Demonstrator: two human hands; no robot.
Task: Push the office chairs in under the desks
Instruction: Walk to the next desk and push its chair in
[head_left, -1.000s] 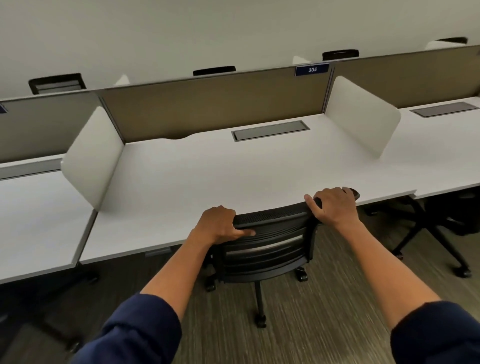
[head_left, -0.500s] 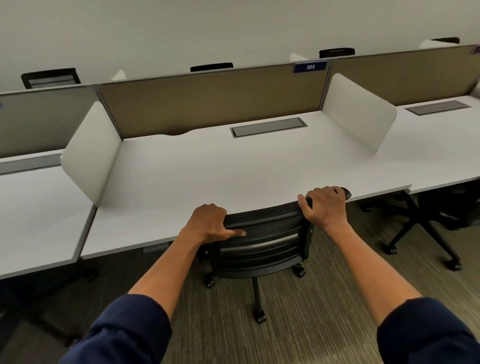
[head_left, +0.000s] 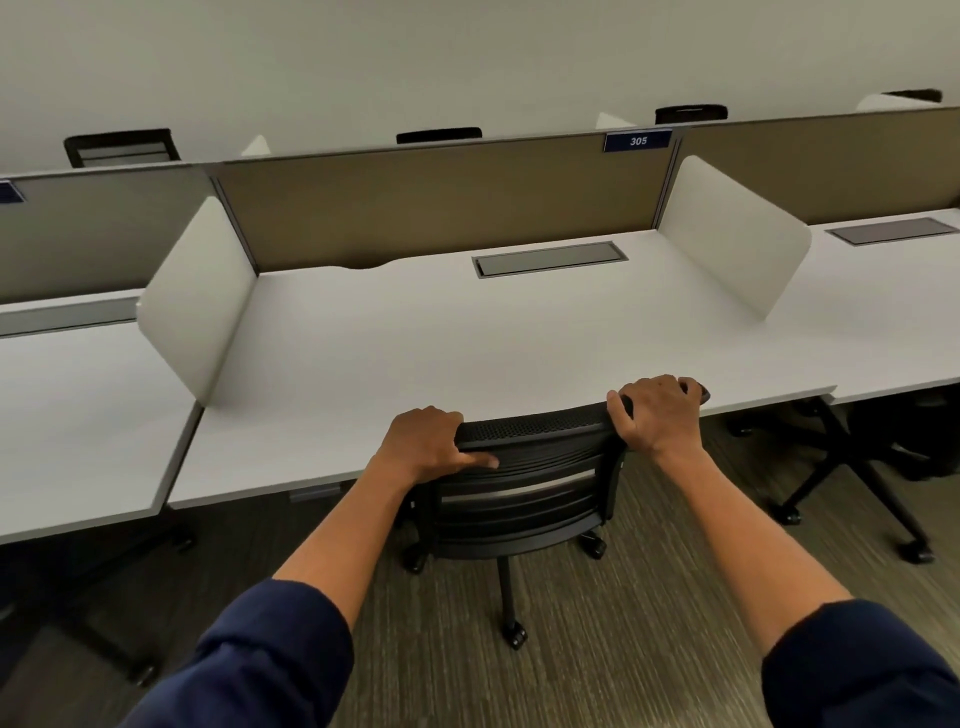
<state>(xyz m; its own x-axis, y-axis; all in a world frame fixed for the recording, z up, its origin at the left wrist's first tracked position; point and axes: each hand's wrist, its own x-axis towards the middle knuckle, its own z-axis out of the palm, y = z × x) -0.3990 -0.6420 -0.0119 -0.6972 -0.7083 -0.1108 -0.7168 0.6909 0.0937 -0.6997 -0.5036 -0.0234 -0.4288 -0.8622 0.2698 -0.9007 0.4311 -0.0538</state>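
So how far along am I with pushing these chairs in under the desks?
Done: nothing clearly finished. In hand: both hands, left and right, grip the top of the black mesh chair at the desk marked 305; its backrest meets the desk edge, so it looks nearly in. Left: the chair on the right looks only partly under its desk; any others are out of view.

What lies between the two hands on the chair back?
In the head view, only the chair back's black mesh top edge spans between the left hand and the right hand; both grip it, and nothing else lies there.
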